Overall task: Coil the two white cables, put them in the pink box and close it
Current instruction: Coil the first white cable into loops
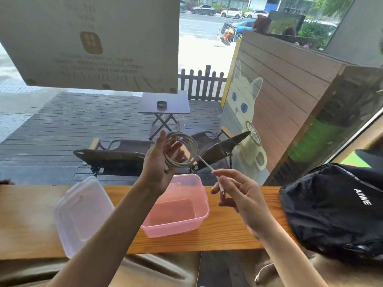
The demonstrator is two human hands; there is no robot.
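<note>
A white cable point(189, 149) is wound in loops around my left hand point(158, 162), which is raised above the pink box point(199, 216). One plug end hangs by my left palm. The free tail runs down to my right hand point(234, 189), which pinches it near the other plug end. The pink box stands uncovered on the wooden counter point(228, 235) with nothing visible inside. Its translucent lid point(83, 214) lies to the left, partly over the counter's front edge. A second white cable point(263, 272) lies low down at the bottom right, below the counter.
A black backpack point(335, 208) takes up the right end of the counter. Directly behind the counter is a window with a white sign point(93, 42) stuck on it. Outside are a deck, folding chairs and a small table.
</note>
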